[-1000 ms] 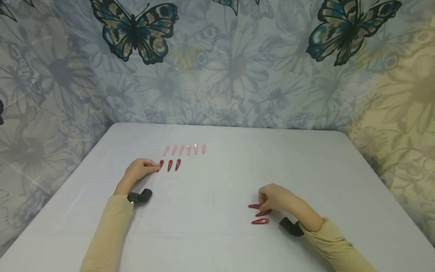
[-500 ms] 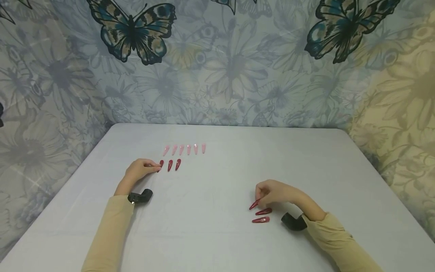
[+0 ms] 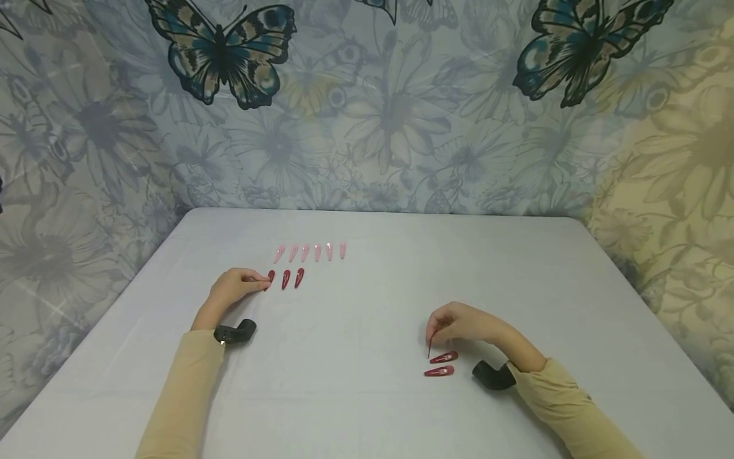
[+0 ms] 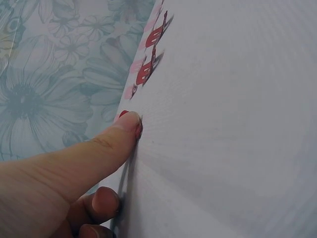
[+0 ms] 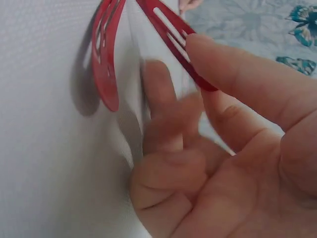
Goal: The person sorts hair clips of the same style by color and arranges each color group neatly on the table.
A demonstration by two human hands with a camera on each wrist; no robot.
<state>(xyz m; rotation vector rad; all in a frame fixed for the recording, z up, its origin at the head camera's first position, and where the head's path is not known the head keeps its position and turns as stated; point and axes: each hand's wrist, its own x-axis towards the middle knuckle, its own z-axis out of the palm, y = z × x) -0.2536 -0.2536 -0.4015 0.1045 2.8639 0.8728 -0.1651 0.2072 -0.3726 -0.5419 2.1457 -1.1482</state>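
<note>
My left hand [image 3: 232, 287] pinches the leftmost red snap hair clip [image 3: 272, 276] of a short row; in the left wrist view the thumb [image 4: 126, 126] covers most of that clip. Beside it lie two more red hair clips [image 3: 286, 279] [image 3: 299, 278]. Over on the right, my right hand [image 3: 463, 322] holds another red hair clip [image 5: 171, 37] between thumb and index finger, its narrow end pointing down in the head view. Two red hair clips [image 3: 444, 357] [image 3: 439, 371] lie flat just below that hand.
Behind the red row, several pink hair clips [image 3: 306, 253] stand side by side in a line. White cloth [image 3: 355, 382] covers the table. A butterfly-and-flower backdrop [image 3: 395, 127] rises behind it. Black wrist cameras [image 3: 236, 331] sit on both wrists.
My right hand has lifted one red hair clip off the right-hand group and turned it from lying sideways to pointing down. The left hand stays in place.
</note>
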